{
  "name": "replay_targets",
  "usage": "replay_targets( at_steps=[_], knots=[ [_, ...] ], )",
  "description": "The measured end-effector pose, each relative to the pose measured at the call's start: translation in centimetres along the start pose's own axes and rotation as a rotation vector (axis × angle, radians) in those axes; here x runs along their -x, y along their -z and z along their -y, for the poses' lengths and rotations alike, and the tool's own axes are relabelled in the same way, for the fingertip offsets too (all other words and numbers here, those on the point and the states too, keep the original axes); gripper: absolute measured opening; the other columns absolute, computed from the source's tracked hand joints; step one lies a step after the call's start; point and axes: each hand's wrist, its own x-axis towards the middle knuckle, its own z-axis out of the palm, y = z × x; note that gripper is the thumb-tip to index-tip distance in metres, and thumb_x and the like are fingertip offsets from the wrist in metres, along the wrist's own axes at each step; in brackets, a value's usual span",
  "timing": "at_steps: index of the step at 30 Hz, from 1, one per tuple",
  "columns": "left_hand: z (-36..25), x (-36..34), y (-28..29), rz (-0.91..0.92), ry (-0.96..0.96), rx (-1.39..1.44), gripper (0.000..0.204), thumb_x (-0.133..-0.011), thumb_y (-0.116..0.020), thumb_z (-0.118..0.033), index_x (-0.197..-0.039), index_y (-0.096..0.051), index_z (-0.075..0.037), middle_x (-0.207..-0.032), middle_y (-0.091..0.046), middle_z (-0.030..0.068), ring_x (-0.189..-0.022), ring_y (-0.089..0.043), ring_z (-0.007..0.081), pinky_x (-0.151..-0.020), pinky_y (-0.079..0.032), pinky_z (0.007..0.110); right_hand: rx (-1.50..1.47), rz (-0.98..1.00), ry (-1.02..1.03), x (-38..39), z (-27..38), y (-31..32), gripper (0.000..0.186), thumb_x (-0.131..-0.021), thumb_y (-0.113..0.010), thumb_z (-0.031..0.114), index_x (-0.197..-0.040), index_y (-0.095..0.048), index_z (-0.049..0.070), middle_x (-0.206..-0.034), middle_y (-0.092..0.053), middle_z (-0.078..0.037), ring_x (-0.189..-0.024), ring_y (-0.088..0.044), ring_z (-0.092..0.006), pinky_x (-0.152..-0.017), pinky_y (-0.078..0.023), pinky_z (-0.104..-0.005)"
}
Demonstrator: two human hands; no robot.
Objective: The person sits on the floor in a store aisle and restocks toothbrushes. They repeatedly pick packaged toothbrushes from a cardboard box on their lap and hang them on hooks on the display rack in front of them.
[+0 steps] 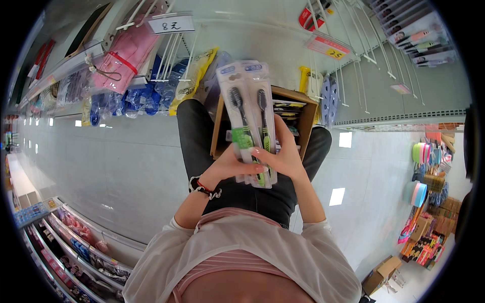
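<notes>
Both hands hold blister packs of toothbrushes (241, 108) upright above my lap, black-bristled with green and black handles. At least two packs stand side by side, overlapping; how many lie behind is hidden. My left hand (227, 165) grips the lower left edge, its thumb across the front. Around the right side of the packs my right hand (283, 151) is closed, its thumb resting on the front near the other thumb. Behind the packs an open cardboard box (308, 118) sits between my knees, with several flat packages inside, partly covered by the toothbrush packs.
Ahead is a display wall with bare metal hooks (348, 76) and price tags (172, 24). Pink packaged goods (126, 58) and a yellow package (194, 76) are at the left. Hanging packs (419, 38) fill the upper right. A stocked shelf (86, 247) stands lower left; a carton (382, 273) lies lower right.
</notes>
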Motion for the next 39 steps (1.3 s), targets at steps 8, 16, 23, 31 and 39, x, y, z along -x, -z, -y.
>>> replay_targets(
  at_steps=[8,16,23,31,39],
  knots=[
    [-1.8,0.2,-0.3,-0.193,-0.181,-0.012,0.047,-0.070,-0.077,-0.005,-0.112,-0.054,-0.001,-0.098,-0.063,0.0059,-0.085,-0.061,0.0119,-0.071,-0.051,0.025,0.031,-0.060,0.143,0.9,0.7,-0.5,0.020,-0.076,-0.066,0.002,-0.092,-0.055,0.000,-0.098,-0.056,-0.012,-0.087,-0.056,-0.0187,-0.079,-0.044,-0.0295],
    [-3.8,1.7,-0.4,-0.289,-0.215,-0.008,0.050,-0.069,-0.077,-0.001,-0.114,-0.053,-0.001,-0.103,-0.062,0.0052,-0.092,-0.060,0.0131,-0.079,-0.051,0.029,0.097,0.010,0.221,-0.1,1.6,-1.4,0.012,-0.077,-0.062,0.002,-0.087,-0.056,-0.001,-0.099,-0.055,-0.016,-0.086,-0.055,-0.0255,-0.078,-0.043,-0.0307],
    [-6.0,3.0,0.4,-0.265,-0.254,-0.106,0.044,-0.073,-0.075,-0.005,-0.110,-0.053,0.000,-0.097,-0.063,0.0066,-0.087,-0.061,0.0142,-0.075,-0.051,0.028,0.205,0.001,0.391,-1.5,4.6,-2.3,0.011,-0.083,-0.057,0.003,-0.092,-0.054,-0.002,-0.094,-0.057,-0.015,-0.082,-0.056,-0.0232,-0.075,-0.043,-0.0289],
    [-6.5,4.5,2.3,-0.190,-0.313,0.138,0.027,-0.079,-0.069,-0.005,-0.099,-0.053,0.000,-0.087,-0.063,0.0095,-0.085,-0.066,0.0227,-0.070,-0.053,0.032,-0.025,0.085,0.341,-6.9,10.3,-3.2,0.023,-0.093,-0.045,0.003,-0.115,-0.044,-0.005,-0.085,-0.063,-0.014,-0.062,-0.062,-0.0143,-0.053,-0.047,-0.0234],
    [-5.7,6.4,3.8,-0.161,-0.280,0.166,0.029,-0.080,-0.069,-0.012,-0.100,-0.052,-0.001,-0.086,-0.063,0.0083,-0.079,-0.065,0.0203,-0.070,-0.052,0.032,-0.014,0.193,0.454,-18.0,19.7,-8.0,0.025,-0.092,-0.051,0.007,-0.116,-0.047,0.001,-0.077,-0.064,-0.009,-0.053,-0.056,-0.0095,-0.047,-0.044,-0.0234]
  ],
)
